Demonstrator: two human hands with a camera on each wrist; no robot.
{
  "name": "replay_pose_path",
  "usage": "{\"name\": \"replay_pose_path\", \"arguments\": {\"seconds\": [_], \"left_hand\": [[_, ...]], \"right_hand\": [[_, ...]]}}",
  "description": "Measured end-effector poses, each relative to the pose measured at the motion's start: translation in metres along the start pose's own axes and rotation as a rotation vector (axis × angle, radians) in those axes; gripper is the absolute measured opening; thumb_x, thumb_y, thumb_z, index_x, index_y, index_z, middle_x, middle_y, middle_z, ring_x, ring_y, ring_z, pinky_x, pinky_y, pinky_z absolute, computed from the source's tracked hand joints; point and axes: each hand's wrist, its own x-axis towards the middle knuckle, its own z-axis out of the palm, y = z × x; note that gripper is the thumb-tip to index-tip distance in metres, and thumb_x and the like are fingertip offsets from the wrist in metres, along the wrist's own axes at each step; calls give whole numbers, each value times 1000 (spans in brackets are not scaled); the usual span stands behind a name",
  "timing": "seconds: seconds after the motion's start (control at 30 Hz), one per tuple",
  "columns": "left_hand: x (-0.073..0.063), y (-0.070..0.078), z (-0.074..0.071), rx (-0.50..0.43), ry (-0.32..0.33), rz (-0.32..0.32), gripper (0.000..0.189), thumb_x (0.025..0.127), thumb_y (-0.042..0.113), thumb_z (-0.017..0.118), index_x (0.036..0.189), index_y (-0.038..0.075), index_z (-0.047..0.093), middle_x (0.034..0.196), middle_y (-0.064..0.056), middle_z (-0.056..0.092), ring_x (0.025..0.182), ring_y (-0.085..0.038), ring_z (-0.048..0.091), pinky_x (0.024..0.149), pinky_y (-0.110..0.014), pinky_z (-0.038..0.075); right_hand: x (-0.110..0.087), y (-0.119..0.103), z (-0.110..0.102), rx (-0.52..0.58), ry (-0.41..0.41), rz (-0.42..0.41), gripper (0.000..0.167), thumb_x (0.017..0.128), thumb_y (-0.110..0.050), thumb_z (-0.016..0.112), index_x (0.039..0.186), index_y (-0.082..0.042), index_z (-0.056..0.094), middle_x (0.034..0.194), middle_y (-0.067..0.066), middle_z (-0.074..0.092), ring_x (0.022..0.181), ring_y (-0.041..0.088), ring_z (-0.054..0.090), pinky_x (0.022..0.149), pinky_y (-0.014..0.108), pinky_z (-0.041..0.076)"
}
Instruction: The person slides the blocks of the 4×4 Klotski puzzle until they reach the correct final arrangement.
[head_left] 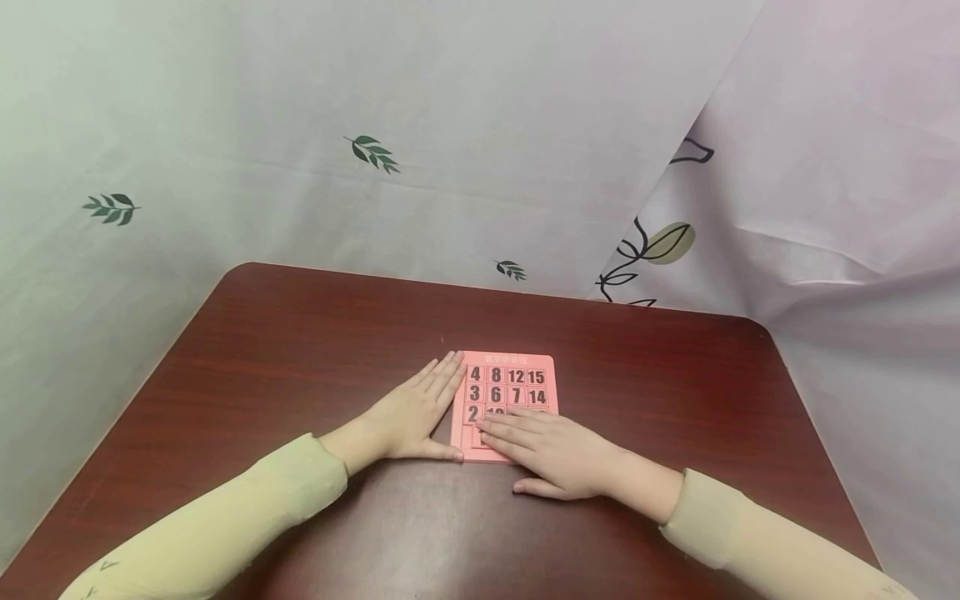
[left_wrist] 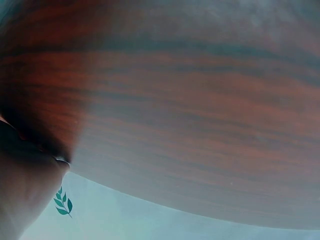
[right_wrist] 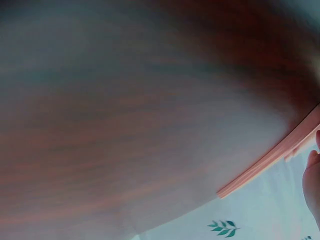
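Your pink number puzzle point(head_left: 542, 360) lies flat near the middle of the desk point(head_left: 337, 333), its printed top border on the side away from you. Your left hand point(head_left: 408, 423) is spread beside it: the straight fingers reach along the left side to the far corner and the thumb rests at the near left corner, bracing rather than clasping. Your right hand point(head_left: 558, 450) is flat too, palm down, its straight fingers laid across the lower rows of numbered tiles point(head_left: 495, 394), the thumb out over the desk and off the puzzle. The two upper rows show in full; those fingers hide much of what lies below, so you cannot tell where a vacant slot might be.

It looks like thin, stiff plastic, so expect it to be light and apt to skate over the glossy desk if you push a tile without steadying the frame. The tiles look smooth and should glide under a light fingertip; bearing down hard may make them bind. Breakage seems unlikely, though a tile could perhaps slip out if you tip the puzzle. Steady it by the side borders, fingers and thumb against the left one; to lift it, pinch the slim outer edge seen in the right wrist view, clear of the tiles.
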Motion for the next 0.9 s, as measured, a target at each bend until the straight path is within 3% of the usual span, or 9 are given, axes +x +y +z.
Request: {"name": "replay_pose_path", "arguments": {"seconds": [0.23,0.4,0.7,0.9], "left_hand": [[-1,0,-1,-7,2,1,127,88,85,56,165,-10,19,175,-30,12,166,-40,15,136,-49,22],[0,0,-2,-7,1,2,127,89,85,56,165,-10,19,175,-30,12,166,-40,15,136,-49,21],[1,0,-1,-13,9,1,129,87,86,57,165,-10,19,175,-30,12,165,-40,16,136,-49,22],[1,0,1,-9,10,-2,131,86,87,57,166,-9,18,176,-29,11,166,-40,15,136,-49,22]], "right_hand": [[17,-3,-2,-1,-42,2,72,107,-53,54,163,-9,41,171,6,41,158,23,41,129,39,37],[16,-2,-5,21,-36,20,72,106,-51,56,163,-9,41,171,5,42,158,21,41,129,39,38],[-25,4,-3,14,19,49,71,105,-49,61,162,-9,44,170,7,43,157,24,43,126,41,39],[-49,7,1,15,60,68,71,104,-48,63,161,-8,46,169,8,45,156,27,44,135,32,18]]}}
